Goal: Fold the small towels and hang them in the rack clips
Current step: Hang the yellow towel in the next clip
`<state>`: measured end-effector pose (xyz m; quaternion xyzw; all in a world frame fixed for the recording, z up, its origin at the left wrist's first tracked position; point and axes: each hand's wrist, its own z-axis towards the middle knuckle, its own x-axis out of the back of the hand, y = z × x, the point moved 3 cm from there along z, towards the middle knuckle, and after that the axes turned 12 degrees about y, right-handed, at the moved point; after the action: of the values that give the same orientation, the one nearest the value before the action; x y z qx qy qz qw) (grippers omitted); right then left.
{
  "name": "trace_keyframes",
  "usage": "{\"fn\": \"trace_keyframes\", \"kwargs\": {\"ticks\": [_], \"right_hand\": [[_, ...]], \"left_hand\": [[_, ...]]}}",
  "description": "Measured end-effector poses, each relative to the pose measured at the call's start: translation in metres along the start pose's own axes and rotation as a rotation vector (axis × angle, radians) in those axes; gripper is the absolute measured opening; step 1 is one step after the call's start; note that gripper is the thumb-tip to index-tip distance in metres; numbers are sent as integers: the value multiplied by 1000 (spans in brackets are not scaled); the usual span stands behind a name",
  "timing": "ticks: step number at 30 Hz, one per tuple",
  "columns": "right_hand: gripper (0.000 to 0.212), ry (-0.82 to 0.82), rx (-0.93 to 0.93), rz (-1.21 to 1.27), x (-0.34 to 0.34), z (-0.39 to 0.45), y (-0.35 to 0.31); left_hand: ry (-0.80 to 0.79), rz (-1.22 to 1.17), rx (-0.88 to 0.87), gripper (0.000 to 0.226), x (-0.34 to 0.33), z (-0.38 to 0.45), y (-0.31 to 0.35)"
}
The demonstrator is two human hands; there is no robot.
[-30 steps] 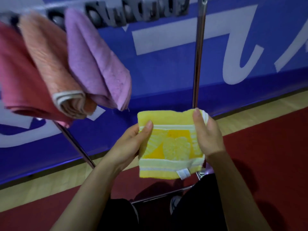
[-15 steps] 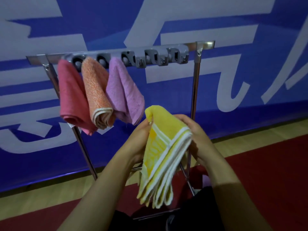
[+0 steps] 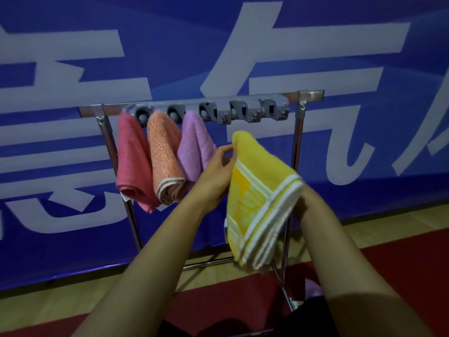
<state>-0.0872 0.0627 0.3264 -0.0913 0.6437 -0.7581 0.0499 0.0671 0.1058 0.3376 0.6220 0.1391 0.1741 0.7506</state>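
A folded yellow towel (image 3: 257,190) with white stripes hangs from its upper corner, just below the grey clip bar (image 3: 243,110) of the metal rack. My left hand (image 3: 216,171) pinches the towel's left edge near the top. My right hand is hidden behind the towel; only its forearm (image 3: 323,229) shows, so its grip cannot be seen. Three towels hang from the bar's left clips: a red towel (image 3: 132,161), an orange towel (image 3: 165,156) and a purple towel (image 3: 194,147). The two right clips hold nothing.
The rack's chrome posts (image 3: 297,142) stand before a blue banner wall (image 3: 218,45) with white lettering. Below lie a strip of wooden floor (image 3: 73,295) and red flooring (image 3: 401,263). A purple item (image 3: 313,290) lies by the rack's right foot.
The towel went from flat and square in both hands to folded and hanging by a corner. It has risen toward the clip bar, and the view has tilted up to show the whole rack.
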Motion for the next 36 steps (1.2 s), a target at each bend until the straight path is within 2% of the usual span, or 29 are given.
{"fn": "trace_keyframes", "kwargs": {"ticks": [1,2,3,5,8,12,15,18,20,28,32,36], "right_hand": [[22,-50,27,43,-6,3,-24],[18,-139,115,-22,-12,7,-35],[23,-163,149,-83,-18,11,-43],[25,-141,186,-110,-23,20,-46],[9,-56,286,-56,-26,35,-55],[24,62,302,-24,-39,51,-71],[30,82,248,97,-44,54,-75],[32,133,142,127,-51,66,-78],[27,164,200,82,-58,75,-85],[38,198,220,-104,-67,98,-64],[32,221,228,-146,-67,109,-61],[27,246,237,-149,-69,119,-66]], "left_hand": [[-32,22,-9,32,3,2,6],[-58,57,-34,20,6,5,10],[-74,89,-60,10,8,6,17],[-39,132,-117,13,12,11,25],[96,92,-211,14,13,24,32],[278,56,-325,18,7,38,39],[374,19,-341,11,4,51,44],[424,-21,-329,12,6,65,44],[453,-9,-320,12,7,72,45],[544,117,-365,16,9,79,25],[602,156,-460,19,8,80,26],[613,174,-436,25,7,85,28]]}}
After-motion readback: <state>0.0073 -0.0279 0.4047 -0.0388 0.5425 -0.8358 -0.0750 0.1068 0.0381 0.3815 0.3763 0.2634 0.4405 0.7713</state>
